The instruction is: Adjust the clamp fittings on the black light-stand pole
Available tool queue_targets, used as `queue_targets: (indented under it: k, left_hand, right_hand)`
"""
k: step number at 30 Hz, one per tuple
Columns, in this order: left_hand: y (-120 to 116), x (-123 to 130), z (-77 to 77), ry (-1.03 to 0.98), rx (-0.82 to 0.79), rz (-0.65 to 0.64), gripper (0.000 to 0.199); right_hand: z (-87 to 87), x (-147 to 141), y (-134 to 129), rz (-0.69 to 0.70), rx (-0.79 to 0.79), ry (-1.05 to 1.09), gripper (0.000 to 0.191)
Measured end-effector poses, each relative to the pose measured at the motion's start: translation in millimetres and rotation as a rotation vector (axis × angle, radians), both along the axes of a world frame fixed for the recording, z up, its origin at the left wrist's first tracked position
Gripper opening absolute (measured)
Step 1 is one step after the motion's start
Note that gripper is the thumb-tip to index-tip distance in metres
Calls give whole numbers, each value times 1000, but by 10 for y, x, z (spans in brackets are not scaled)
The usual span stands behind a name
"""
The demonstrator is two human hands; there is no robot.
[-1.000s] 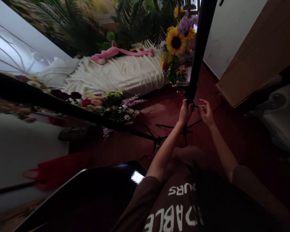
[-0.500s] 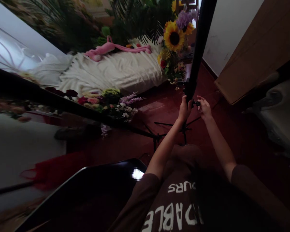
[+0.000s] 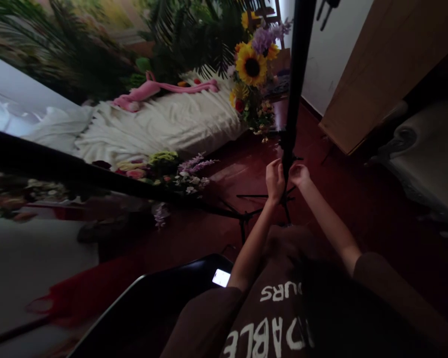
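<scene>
A black upright stand pole (image 3: 295,79) rises from thin spread legs on the dark red floor. Against the pole's left side, low down, is my left hand (image 3: 275,180), its fingers curved toward the pole; whether they close round it cannot be made out. My right hand (image 3: 299,175) is on the right side of the same pole, just below a small dark knob (image 3: 297,158), with its fingers curled and their tips partly hidden.
A second black pole (image 3: 97,176) slants across the left. Beyond lie a bed with white cloth (image 3: 171,117), a pink plush toy (image 3: 145,93) and sunflowers (image 3: 251,66). Cardboard (image 3: 381,69) leans at the right. A lit phone (image 3: 221,278) lies on a black surface near my left arm.
My right hand has left the small knob and moved down and left, closer to the pole. My left hand has slid lower along the pole. The view has shifted slightly.
</scene>
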State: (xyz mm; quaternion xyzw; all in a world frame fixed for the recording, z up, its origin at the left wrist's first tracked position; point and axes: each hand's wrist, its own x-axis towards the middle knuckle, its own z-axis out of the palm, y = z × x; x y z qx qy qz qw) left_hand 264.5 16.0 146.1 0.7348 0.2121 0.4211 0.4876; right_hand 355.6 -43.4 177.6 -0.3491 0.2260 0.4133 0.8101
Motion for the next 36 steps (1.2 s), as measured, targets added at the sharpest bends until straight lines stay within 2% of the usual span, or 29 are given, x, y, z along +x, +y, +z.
queue_targets:
  k: [2,5,8,11,13,14,16,18,21,24,27,32,36]
  left_hand:
    - [49,-343,102,10,84,298,33]
    - [300,-854,256,53,116,768,28]
    - [675,-1292,439,110,63,1060,33]
    - [1002,-1625,591,78,19,1257,39]
    - [1161,-1771,613,-12,12,1238,42]
    - [1227,-1821,594,-58,-7,1154,45]
    - [1340,-1883,510,-128,-88,892,51]
    - [1431,-1917,400,-164,-184,663,60]
    - [1511,-1967,262,-175,-213,524,63]
    - [1521,-2016,165,-124,-137,502,58]
    - [1506,-2021,69,-68,-88,586,60]
    - [1531,-1954,-78,-52,-63,696,65]
    - [1569,-1919,-145,-51,-50,741,65]
  right_hand:
    - [-21,-178,103,39,-20,124,25]
    - [12,-432,334,162,-23,231,26]
    - [111,-675,643,293,-1,275,28]
    - [224,-951,961,422,22,295,28]
    - [289,-1151,1147,554,47,307,27]
    - [320,-1248,1230,638,63,303,27]
    - [385,-1422,1379,810,96,253,27]
    - [455,-1549,1503,910,104,144,27]
    - [546,-1635,1628,956,57,-22,25]
    - [565,-1635,1647,1021,22,-116,20]
    - [513,-1603,1586,1125,-16,-249,16]
    - [467,-1524,1547,1368,-111,-429,36]
    - [502,-1462,1643,1343,-52,-488,16]
